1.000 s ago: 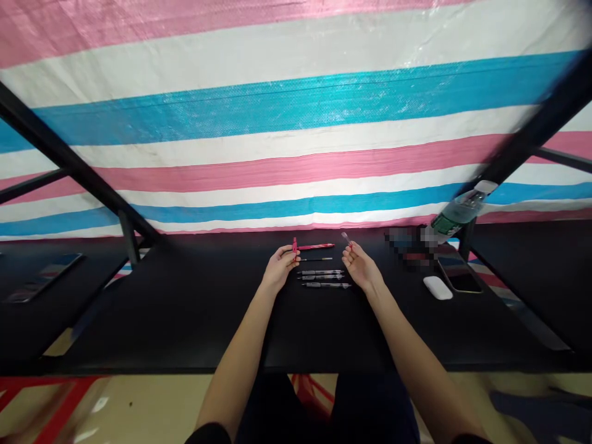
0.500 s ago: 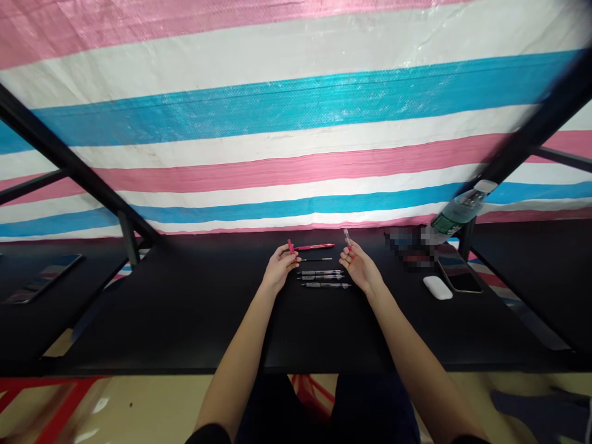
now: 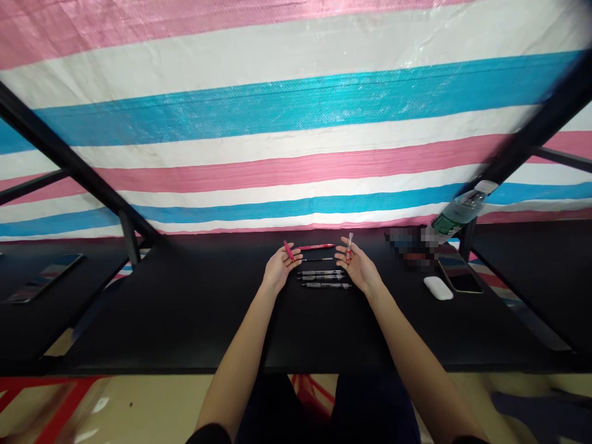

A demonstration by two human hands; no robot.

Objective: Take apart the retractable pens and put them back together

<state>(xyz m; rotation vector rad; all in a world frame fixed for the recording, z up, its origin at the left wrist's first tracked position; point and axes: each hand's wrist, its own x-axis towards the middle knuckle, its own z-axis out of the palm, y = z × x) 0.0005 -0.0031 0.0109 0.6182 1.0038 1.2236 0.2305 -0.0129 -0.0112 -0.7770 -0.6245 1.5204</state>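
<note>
A red pen barrel half (image 3: 288, 250) rests across the fingers of my left hand (image 3: 277, 269), which is turned palm up with the fingers loosely spread. On the fingers of my right hand (image 3: 361, 267), also palm up, lies a clear pen barrel half (image 3: 349, 243) with a red end. Between the hands, a whole red pen (image 3: 316, 247) lies on the black table (image 3: 324, 333). Just below it is a thin pen refill (image 3: 319, 259), its left end close to my left fingertips. Nearer to me, several black pens (image 3: 326, 285) lie in parallel rows.
To the right are a white case (image 3: 438, 288), a phone (image 3: 460, 274) and a tilted water bottle (image 3: 462, 213), beside a blurred-out patch. Another phone (image 3: 46, 279) lies on the surface at far left. A striped sheet (image 3: 296, 123) hangs behind, between black metal posts (image 3: 78, 166).
Both hands have turned more palm up and their fingers have loosened. The red barrel half now tilts the other way; the clear half stands more upright in view.
</note>
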